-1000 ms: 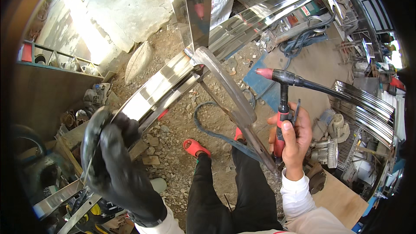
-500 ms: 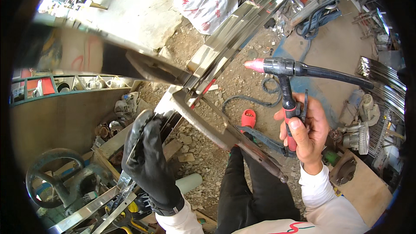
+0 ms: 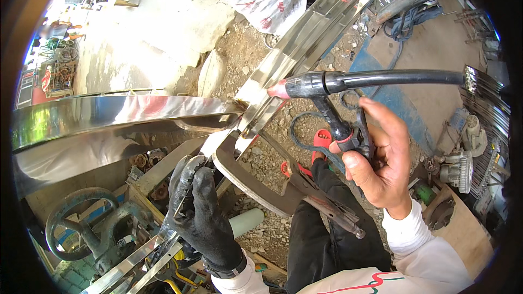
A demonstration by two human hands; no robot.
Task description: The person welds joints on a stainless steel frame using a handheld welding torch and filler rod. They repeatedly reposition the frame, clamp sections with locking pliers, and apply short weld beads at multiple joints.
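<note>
My bare right hand (image 3: 384, 158) grips a black TIG welding torch (image 3: 321, 90) by its handle, index finger raised. The torch's pink nozzle points left, appearing close to where polished metal tubes (image 3: 289, 57) meet a broad shiny metal piece (image 3: 125, 111). A rusty locking C-clamp (image 3: 250, 185) sits at that junction, its handles reaching toward my legs. My left hand (image 3: 201, 212), in a black glove, is closed beside the near end of the tubes. A thin pale line shows at its fingers, but what they hold is too small to make out.
A black steering wheel (image 3: 81, 223) stands at the lower left. Metal parts and a motor (image 3: 457, 171) lie at the right. A white sack (image 3: 267, 0) rests at the far side. Cables cross the rubble floor near my red shoe (image 3: 321, 141).
The torch has moved left, bringing its nozzle nearer the tube junction. My view has shifted, and the broad shiny piece at left now appears lower and brighter. My left hand stays closed.
</note>
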